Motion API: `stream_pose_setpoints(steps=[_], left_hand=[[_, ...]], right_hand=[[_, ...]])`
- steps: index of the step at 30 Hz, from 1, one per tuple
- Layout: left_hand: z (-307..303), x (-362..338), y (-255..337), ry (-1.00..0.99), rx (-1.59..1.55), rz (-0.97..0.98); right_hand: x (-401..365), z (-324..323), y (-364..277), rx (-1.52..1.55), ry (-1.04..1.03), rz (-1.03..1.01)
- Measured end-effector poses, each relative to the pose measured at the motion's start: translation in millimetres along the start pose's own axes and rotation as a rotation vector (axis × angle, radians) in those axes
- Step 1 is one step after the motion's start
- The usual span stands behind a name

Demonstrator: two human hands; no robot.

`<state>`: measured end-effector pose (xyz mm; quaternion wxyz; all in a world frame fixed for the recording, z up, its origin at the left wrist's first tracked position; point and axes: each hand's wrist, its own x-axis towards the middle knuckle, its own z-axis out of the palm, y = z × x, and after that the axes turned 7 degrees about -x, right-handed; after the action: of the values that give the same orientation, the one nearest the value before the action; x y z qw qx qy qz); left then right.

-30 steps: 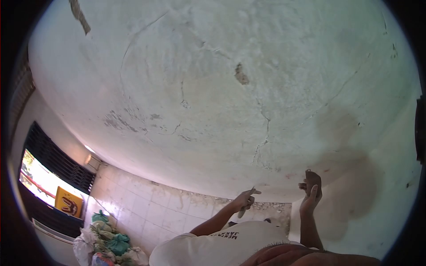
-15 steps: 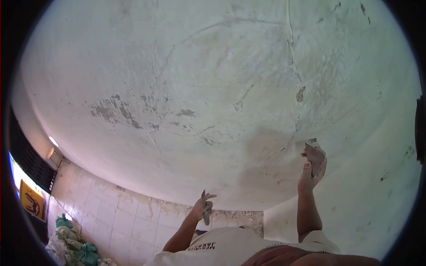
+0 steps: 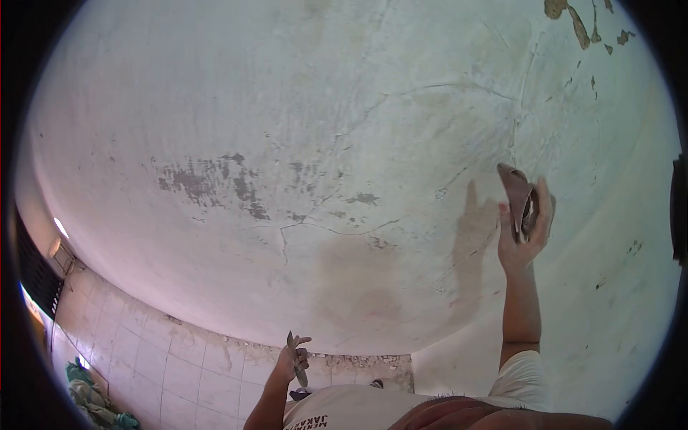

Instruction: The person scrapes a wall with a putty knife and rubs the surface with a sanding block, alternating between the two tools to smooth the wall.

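Note:
My right hand (image 3: 523, 233) is raised against the pale wall (image 3: 301, 93), fingers curled round a folded brown sheet of sandpaper (image 3: 516, 195). The sheet's upper tip overlaps the lower end of a long vertical crack in the plaster. Low in the view, my left hand (image 3: 294, 358) grips a slim putty knife (image 3: 298, 367), its pointed end up and one finger stretched out. That hand hangs away from the wall, above the tiled floor. Shadows of my arm and body fall on the wall between the two hands.
Grey patches of peeled paint (image 3: 208, 183) and branching cracks mark the wall. Broken brown plaster (image 3: 577, 27) shows at the upper right. Light floor tiles (image 3: 179, 358) run along the wall's foot, with filled sacks (image 3: 93, 401) at lower left. Another wall meets this one on the right.
My right hand has moved up the wall with the sandpaper, which now shows its folded side. The view has shifted, and my left hand with the putty knife appears lower and further left.

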<state>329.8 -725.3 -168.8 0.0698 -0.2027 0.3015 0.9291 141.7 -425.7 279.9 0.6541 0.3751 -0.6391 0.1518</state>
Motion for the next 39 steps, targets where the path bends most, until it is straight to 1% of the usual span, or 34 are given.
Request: stream_pose_setpoints(steps=[2, 4, 5, 6, 9, 14, 18, 21, 22, 25, 28, 31, 34, 36, 38, 39], left_hand=[[-14.2, -6.6, 5.3, 0.021, -0.009, 0.017], [-27.1, -8.5, 7.1, 0.04, -0.045, 0.027], [-30.5, -8.2, 7.7, 0.043, -0.059, 0.033], [-33.5, -8.9, 8.0, 0.047, -0.07, 0.037], [-33.0, -10.3, 8.1, 0.057, -0.084, 0.037], [-24.0, -6.9, 6.9, 0.006, -0.083, 0.053], [-25.2, -3.2, 8.5, -0.024, -0.061, 0.045], [-25.3, -6.7, 12.2, -0.008, -0.07, 0.035], [-27.2, -8.0, 11.6, 0.001, -0.071, 0.036], [-34.8, -10.3, 9.8, 0.007, -0.082, 0.037], [-40.0, -13.1, 8.8, -0.001, -0.082, 0.027], [-39.8, -18.4, 11.1, 0.014, -0.071, 0.033], [-41.2, -22.4, 13.6, 0.028, -0.059, 0.039], [-45.4, -23.3, 12.8, 0.04, -0.057, 0.031], [-51.8, -21.6, 11.1, 0.056, -0.062, 0.016], [-52.7, -22.1, 10.2, 0.065, -0.06, 0.017]], right_hand=[[24.4, 6.2, -9.1, -0.015, 0.001, -0.018], [48.0, 10.4, -17.5, -0.077, -0.003, -0.082], [56.8, 13.4, -19.5, -0.11, -0.005, -0.114], [62.6, 17.3, -19.2, -0.083, -0.001, -0.1], [84.5, 28.7, -21.4, -0.116, 0.058, -0.141], [115.6, 45.9, -18.5, -0.104, 0.142, -0.082], [122.7, 64.9, -16.4, -0.119, 0.185, -0.025], [111.9, 84.4, -20.2, -0.132, 0.14, -0.047], [105.0, 89.2, -32.2, -0.011, 0.126, 0.025], [82.9, 104.3, -40.8, -0.039, 0.095, -0.122], [61.2, 108.6, -58.2, -0.033, -0.047, -0.313], [47.6, 108.2, -60.1, 0.0, -0.154, -0.405], [59.6, 94.5, -41.8, -0.129, -0.108, -0.414], [64.5, 89.2, -9.4, -0.153, 0.025, -0.334], [65.3, 86.3, 14.1, -0.193, 0.178, -0.098], [65.1, 81.7, 23.4, -0.185, 0.212, -0.018]])
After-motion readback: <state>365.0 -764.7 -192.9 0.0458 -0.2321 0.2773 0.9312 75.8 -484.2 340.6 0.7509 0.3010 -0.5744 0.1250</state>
